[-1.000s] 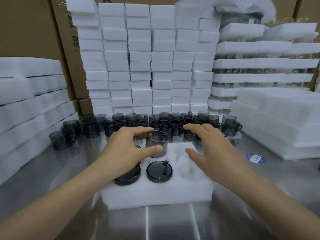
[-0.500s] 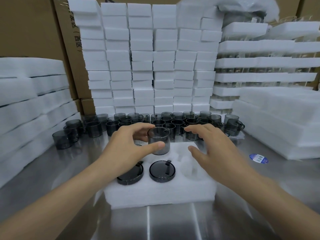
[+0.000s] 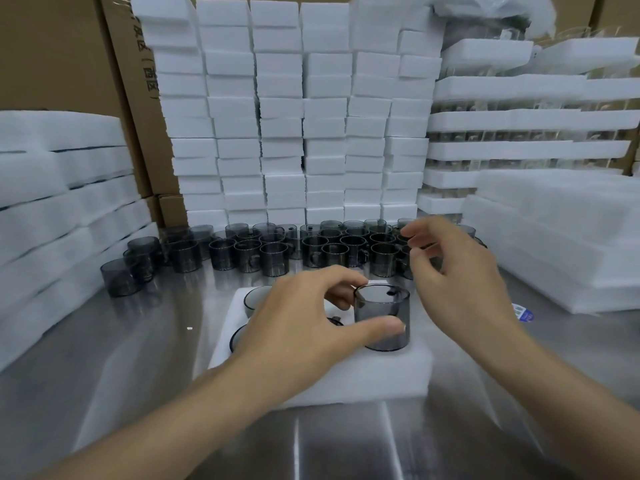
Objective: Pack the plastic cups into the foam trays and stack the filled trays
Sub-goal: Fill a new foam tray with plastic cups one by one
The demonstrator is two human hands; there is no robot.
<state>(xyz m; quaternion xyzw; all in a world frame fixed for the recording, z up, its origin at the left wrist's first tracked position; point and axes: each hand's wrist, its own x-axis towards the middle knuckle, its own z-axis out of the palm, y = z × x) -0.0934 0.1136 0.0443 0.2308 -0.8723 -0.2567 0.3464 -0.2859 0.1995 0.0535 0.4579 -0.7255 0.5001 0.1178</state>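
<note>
Now the left hand (image 3: 301, 327) pinches a grey cup (image 3: 381, 306) upright over the foam tray (image 3: 363, 379); the right hand (image 3: 460, 285) hovers loosely curled, empty.

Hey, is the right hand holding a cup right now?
No, the right hand is empty with loosely curled fingers; only the left hand grips a grey cup.

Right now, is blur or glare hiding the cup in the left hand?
Head view: cup and left hand are fairly sharp; right hand is motion-blurred; table carries glare streaks at the bottom; foam stacks at the left edge look smeared and bowed.
</note>
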